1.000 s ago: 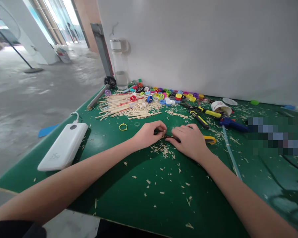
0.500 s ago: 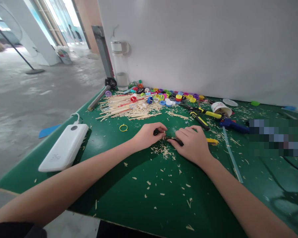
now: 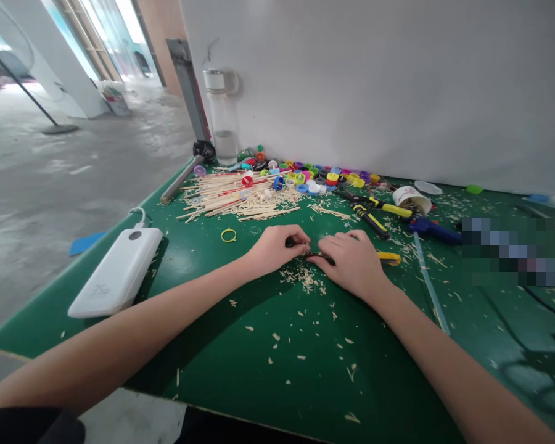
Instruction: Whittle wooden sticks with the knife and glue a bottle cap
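My left hand is closed in a pinch, thumb against fingers, low over the green table. What its fingertips hold is too small and hidden to name. My right hand wraps around a utility knife; its yellow end sticks out to the right and a dark part shows by the thumb. The knife's dark front end reaches the left fingertips, so both hands nearly meet. Beneath them lies a scatter of pale wood shavings.
Thin wooden sticks and colourful bottle caps lie behind my hands. Pliers, a blue glue gun and a tipped white cup are at right. A white power bank and a yellow ring lie left.
My right hand has shifted slightly left with the knife, closer to the left fingertips. My left hand keeps its pinch; the whole view has moved a little.
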`<state>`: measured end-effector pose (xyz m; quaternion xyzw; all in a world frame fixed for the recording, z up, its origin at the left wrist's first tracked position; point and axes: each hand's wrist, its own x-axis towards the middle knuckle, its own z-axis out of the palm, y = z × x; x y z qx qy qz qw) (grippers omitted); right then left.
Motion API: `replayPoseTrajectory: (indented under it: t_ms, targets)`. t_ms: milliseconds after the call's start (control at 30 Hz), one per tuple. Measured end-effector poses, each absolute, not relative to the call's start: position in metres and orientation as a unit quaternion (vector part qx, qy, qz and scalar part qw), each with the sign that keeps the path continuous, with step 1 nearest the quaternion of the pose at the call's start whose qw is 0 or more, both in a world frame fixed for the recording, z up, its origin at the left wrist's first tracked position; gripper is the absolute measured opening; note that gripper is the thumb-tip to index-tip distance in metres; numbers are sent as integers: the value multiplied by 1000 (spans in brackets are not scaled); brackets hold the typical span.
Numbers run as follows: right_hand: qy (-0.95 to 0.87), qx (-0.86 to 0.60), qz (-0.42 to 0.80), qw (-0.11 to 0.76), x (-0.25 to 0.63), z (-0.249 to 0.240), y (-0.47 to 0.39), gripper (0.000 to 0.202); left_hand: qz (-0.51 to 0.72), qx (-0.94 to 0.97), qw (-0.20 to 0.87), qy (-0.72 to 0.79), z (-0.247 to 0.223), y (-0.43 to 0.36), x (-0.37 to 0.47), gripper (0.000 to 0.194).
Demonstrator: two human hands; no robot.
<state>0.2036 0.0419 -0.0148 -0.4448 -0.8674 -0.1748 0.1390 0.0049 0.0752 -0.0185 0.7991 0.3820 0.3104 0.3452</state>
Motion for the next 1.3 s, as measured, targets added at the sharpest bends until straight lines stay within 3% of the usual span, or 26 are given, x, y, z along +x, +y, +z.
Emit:
replayPoseTrajectory:
  t_ms: [1300]
  targets:
    - [-856, -446, -200, 166, 201, -18, 40, 32, 329, 782, 342, 405, -20, 73, 7, 12]
